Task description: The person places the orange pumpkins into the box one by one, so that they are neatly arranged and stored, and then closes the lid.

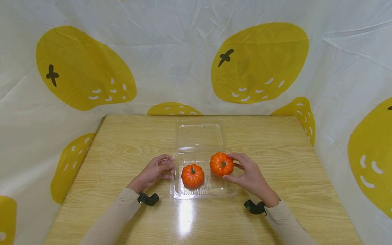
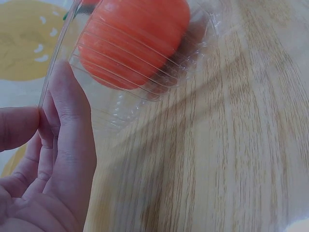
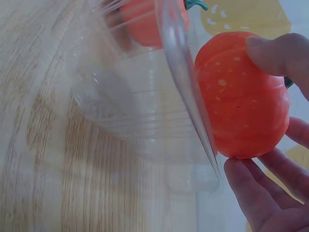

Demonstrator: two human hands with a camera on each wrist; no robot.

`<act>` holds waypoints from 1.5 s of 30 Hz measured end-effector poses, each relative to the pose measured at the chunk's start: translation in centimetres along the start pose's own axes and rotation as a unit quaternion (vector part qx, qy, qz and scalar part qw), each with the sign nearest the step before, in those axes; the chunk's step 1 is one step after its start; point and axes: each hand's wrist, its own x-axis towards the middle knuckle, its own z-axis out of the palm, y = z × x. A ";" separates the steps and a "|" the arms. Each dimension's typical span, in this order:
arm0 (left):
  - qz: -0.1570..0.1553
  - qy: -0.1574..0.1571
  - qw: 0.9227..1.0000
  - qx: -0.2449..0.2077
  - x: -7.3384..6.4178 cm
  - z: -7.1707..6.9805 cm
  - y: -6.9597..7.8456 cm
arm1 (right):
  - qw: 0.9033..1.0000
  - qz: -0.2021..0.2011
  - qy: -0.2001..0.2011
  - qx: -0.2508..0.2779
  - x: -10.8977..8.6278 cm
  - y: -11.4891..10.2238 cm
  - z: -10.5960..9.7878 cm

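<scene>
Pale sleeves [image 1: 111, 217] lie nearest; the right hand [image 1: 248, 177] grips one pumpkin [image 1: 220, 165] to its left, over the clear container [image 1: 208, 186], right of the seated twin [image 1: 192, 177]; the left hand [image 1: 157, 170], nearer that twin, pinches the rim [image 2: 63, 38].

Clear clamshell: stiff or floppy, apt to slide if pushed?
The clear clamshell probably flexes: its see-through walls look thin. It may slide readily on the glossy tabletop, though the left hand, pinching it, likely steadies it.
</scene>
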 end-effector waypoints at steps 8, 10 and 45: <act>0.004 -0.003 1.000 0.001 -0.1 0.0 0.0 | 1.000 -0.003 -0.021 0.011 0.1 -0.1 0.2; 0.003 -0.001 1.000 -0.001 -0.1 0.0 0.1 | 0.999 0.000 -0.030 0.011 0.1 -0.1 0.1; -0.003 -0.001 1.000 -0.003 -0.1 0.0 0.2 | 0.988 -0.031 -0.144 -0.049 1.9 -0.9 0.6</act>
